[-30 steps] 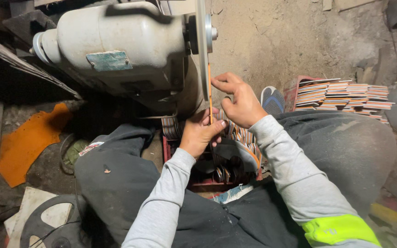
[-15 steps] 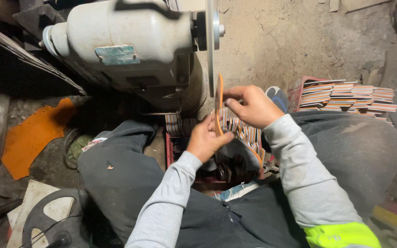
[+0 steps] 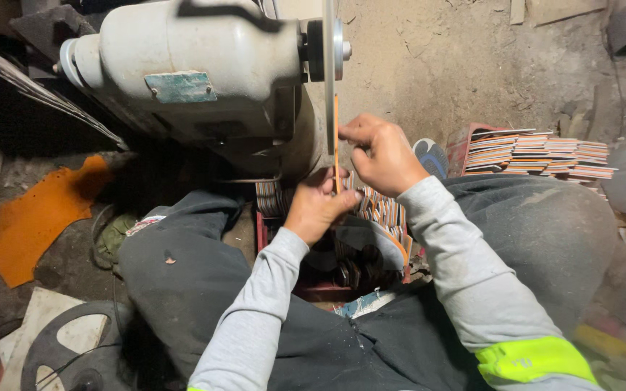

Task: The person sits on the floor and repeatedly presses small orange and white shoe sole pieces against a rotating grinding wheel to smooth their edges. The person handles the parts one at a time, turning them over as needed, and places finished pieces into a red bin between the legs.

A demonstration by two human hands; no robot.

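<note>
Both hands are pinching a thin orange strip point(image 3: 336, 137), its long axis running near to far: the left hand point(image 3: 318, 205) at the near end, the right hand point(image 3: 380, 150) higher, seemingly touching the grinder disc point(image 3: 328, 65).

Teal-green rectangular nameplate label point(image 3: 181, 86) on the pale motor housing point(image 3: 182, 65), up and left of the left hand point(image 3: 318, 205), worn at the edges, slightly tilted. Small white patch label point(image 3: 141, 225) with reddish marks on the dark trouser knee, left of the same hand, partly folded. No packages, signs or screens in view
</note>
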